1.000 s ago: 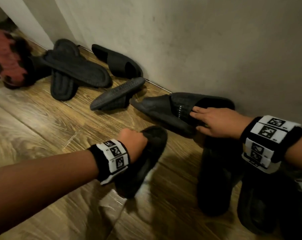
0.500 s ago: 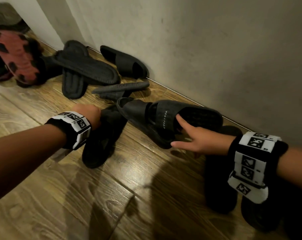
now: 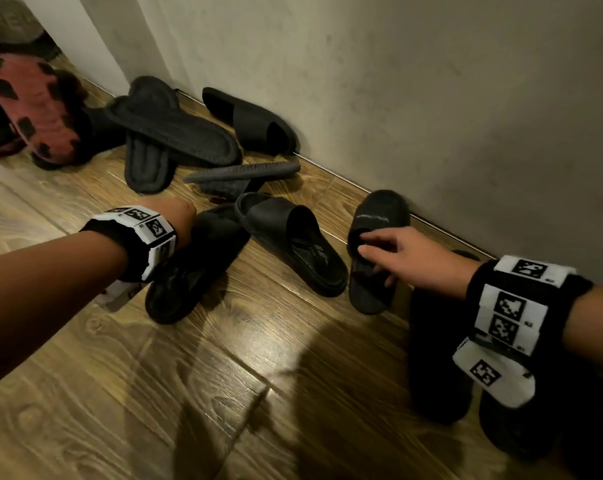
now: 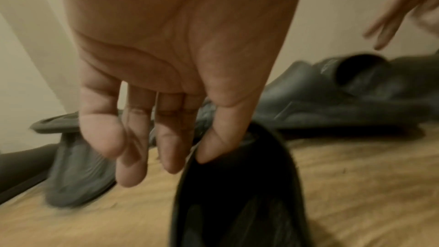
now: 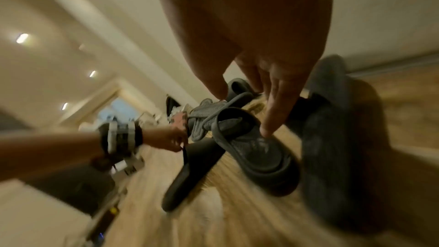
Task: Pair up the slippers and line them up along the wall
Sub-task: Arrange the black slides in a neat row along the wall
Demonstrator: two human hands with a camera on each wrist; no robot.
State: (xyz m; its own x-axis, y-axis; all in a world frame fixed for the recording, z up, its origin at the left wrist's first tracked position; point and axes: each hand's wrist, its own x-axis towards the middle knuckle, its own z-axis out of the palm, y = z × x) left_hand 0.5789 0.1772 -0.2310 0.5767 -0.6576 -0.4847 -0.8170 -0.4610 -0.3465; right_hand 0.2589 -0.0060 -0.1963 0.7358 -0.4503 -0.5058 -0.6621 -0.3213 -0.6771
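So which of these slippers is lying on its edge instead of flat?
The ribbed grey slipper near the wall, between the crossed pair and the left hand; its sole faces sideways.

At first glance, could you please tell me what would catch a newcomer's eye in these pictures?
Probably the two outstretched arms with black-and-white marker wristbands: the left hand pinches a black slipper by its edge, while the right hand reaches for a fuzzy black slipper by the wall. Then the red, black-patched slipper, sole up at far left.

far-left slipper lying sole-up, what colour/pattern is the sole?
Slipper sole: dull red with scattered black blocky patches. Head view shows it best.
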